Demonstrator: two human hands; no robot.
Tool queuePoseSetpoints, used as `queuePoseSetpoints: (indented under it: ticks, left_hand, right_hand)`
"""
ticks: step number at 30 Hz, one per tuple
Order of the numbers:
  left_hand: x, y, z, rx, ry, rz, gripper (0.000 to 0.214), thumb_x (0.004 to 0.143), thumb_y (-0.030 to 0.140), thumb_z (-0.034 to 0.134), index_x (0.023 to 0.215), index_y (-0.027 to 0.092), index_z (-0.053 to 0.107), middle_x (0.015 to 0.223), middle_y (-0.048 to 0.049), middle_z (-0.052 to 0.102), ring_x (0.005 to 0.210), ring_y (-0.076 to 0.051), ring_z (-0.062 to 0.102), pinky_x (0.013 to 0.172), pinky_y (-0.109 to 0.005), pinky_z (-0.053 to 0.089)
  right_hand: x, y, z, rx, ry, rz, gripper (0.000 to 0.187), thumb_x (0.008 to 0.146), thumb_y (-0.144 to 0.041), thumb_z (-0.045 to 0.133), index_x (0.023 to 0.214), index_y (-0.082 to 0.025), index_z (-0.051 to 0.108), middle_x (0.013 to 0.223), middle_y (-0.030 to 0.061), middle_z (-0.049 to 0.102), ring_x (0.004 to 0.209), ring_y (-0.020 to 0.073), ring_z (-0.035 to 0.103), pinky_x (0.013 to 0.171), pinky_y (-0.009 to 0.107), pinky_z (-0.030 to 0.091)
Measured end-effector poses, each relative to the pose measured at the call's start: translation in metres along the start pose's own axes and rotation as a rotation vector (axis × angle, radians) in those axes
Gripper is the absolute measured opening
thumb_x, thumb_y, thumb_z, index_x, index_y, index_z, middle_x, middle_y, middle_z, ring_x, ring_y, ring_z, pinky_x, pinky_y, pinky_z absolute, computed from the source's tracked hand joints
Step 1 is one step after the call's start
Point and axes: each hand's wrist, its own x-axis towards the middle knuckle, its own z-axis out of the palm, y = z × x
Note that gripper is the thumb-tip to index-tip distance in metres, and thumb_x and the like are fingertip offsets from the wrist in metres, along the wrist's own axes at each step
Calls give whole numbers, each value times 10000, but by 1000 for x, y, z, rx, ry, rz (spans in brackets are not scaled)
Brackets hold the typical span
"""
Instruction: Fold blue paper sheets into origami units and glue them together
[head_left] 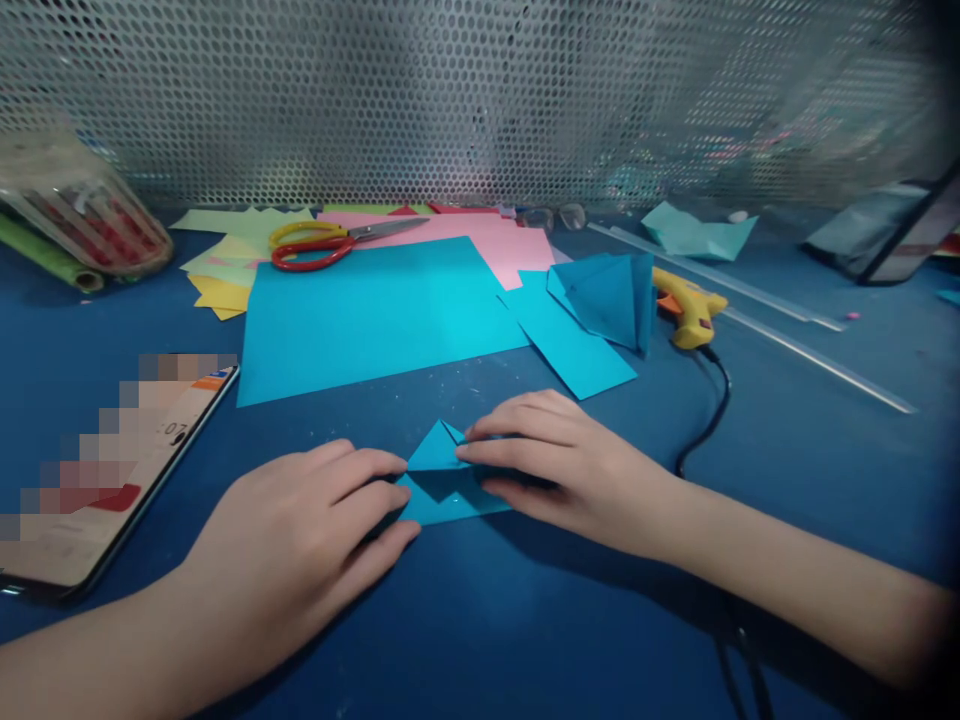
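Note:
A small folded piece of blue paper [439,455] lies on the blue table in front of me, its upper part forming a pointed triangular flap over a flat lower strip. My left hand [300,530] grips its left end, with fingertips on the fold and thumb at the lower edge. On the right side, my right hand [566,465] has its fingers closed on the flap, covering that end of the paper. Beyond both hands lies a large blue sheet [375,320], with red and yellow handled scissors [315,245] resting at its far edge.
A phone [150,460] lies at the left, below a clear jar [97,210]. To the right are a folded blue paper shape [607,295], a yellow glue gun [694,310] with its cord, and clear glue sticks [817,355]. A perforated metal panel [375,100] closes the back.

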Motion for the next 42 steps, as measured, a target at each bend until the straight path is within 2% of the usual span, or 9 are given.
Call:
queuePoseSetpoints:
  ticks: [6, 10, 15, 19, 23, 28, 32, 36, 42]
  left_hand:
    - [4, -2, 1, -95, -42, -42, 327, 1073, 296, 418, 967, 210, 716, 1055, -36, 778, 885, -225, 737, 742, -380, 597]
    - [2, -1, 3, -137, -50, -44, 266, 1078, 294, 409, 1143, 205, 652, 1111, -32, 759, 980, -206, 715, 848, -351, 567]
    - [3, -1, 8, -114, -91, -36, 340, 1091, 295, 354, 1324, 170, 567, 1119, -48, 746, 995, -205, 700, 829, -332, 556]
    - [4, -1, 10, -119, -83, 50, 329, 1066, 187, 381, 1271, 171, 638, 1135, -79, 729, 1025, -227, 679, 861, -366, 557]
    - [1, -3, 11, -160, -107, 62, 324, 1063, 178, 394, 1272, 174, 641, 1209, -82, 716, 1120, -237, 650, 909, -383, 552]
    - [0, -5, 12, -131, -119, 105, 365, 1073, 163, 342, 1303, 205, 622, 1306, -61, 700, 1193, -225, 638, 924, -378, 552]
    - [5, -4, 12, -82, -106, 161, 413, 1077, 147, 296, 1278, 226, 648, 1293, -54, 719, 1166, -230, 670, 894, -382, 570]
    - [7, -2, 12, -54, -95, 164, 438, 1079, 140, 271, 1252, 215, 667, 1268, -50, 735, 1133, -234, 693, 867, -384, 573]
    - [0, -3, 13, 2, -131, 204, 426, 1069, 120, 277, 1326, 176, 612, 1323, -55, 708, 1166, -241, 670, 911, -397, 515]
  right_hand:
    - [-2, 7, -1, 62, 32, 17, 187, 997, -191, 617, 1161, -118, 669, 1036, 120, 731, 989, 201, 672, 888, 350, 532]
    - [-2, 10, 1, 120, 29, -6, 145, 986, -145, 617, 1114, -124, 683, 1015, 113, 728, 971, 195, 665, 877, 347, 541]
    - [-2, 11, 0, 144, 32, -43, 136, 1008, -142, 580, 1092, -131, 687, 1008, 113, 718, 969, 185, 645, 871, 339, 559]
    - [-3, 12, 0, 123, -5, -101, 210, 1054, -137, 482, 1126, -104, 677, 1015, 119, 724, 993, 183, 621, 891, 334, 549]
    - [-6, 13, 2, 92, 2, -154, 303, 1092, -149, 372, 1152, -106, 666, 1061, 118, 728, 1038, 182, 603, 944, 342, 510]
    - [-8, 12, 2, 32, -19, -174, 334, 1111, -165, 327, 1171, -122, 653, 1144, 109, 737, 1124, 178, 620, 927, 335, 473]
    - [-5, 8, -2, -19, -43, -217, 372, 1119, -163, 294, 1175, -107, 657, 1174, 106, 748, 1122, 175, 645, 893, 330, 484]
    - [-1, 6, -6, -49, -70, -229, 405, 1119, -160, 281, 1160, -87, 678, 1163, 107, 759, 1105, 189, 660, 889, 331, 507]
    - [0, 5, -6, -56, -54, -239, 411, 1114, -152, 292, 1134, -56, 691, 1145, 117, 768, 1074, 207, 675, 873, 338, 527]
